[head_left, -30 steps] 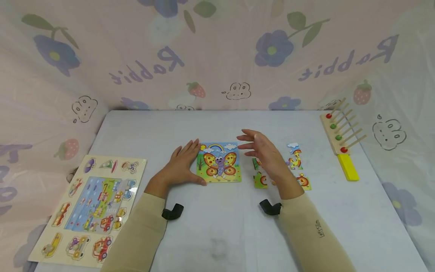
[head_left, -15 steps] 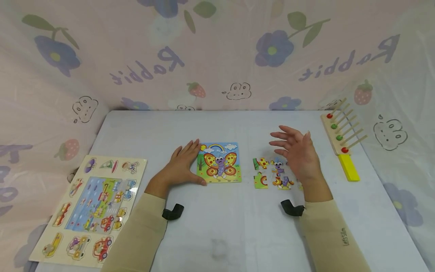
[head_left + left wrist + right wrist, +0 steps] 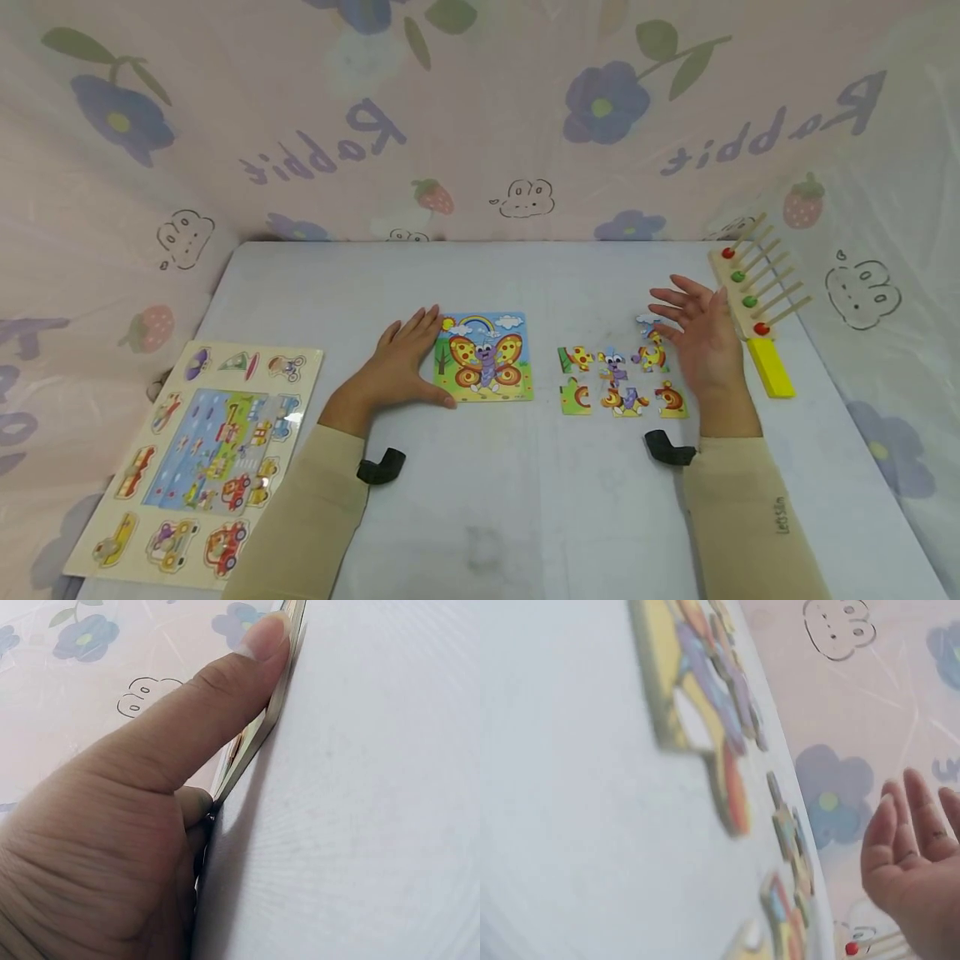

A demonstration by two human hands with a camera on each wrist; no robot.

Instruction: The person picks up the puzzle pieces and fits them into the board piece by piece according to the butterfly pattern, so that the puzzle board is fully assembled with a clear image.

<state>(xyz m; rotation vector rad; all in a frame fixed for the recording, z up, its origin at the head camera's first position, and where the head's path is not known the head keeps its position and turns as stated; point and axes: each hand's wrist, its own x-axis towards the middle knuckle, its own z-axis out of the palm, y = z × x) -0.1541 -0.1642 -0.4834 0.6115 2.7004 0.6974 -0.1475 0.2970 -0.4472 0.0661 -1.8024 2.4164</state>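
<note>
Blue-topped butterfly board (image 3: 483, 358): we're steadying it, apparently, with our straight-fingered left hand (image 3: 397, 367); our right hand (image 3: 707, 350), fingers holding nothing, is hovering beside puzzle pieces (image 3: 628, 403).

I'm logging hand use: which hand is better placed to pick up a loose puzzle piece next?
Probably the right hand: it looks empty and is near the loose puzzle pieces, while the left hand touches the butterfly board, farther from them.
</note>
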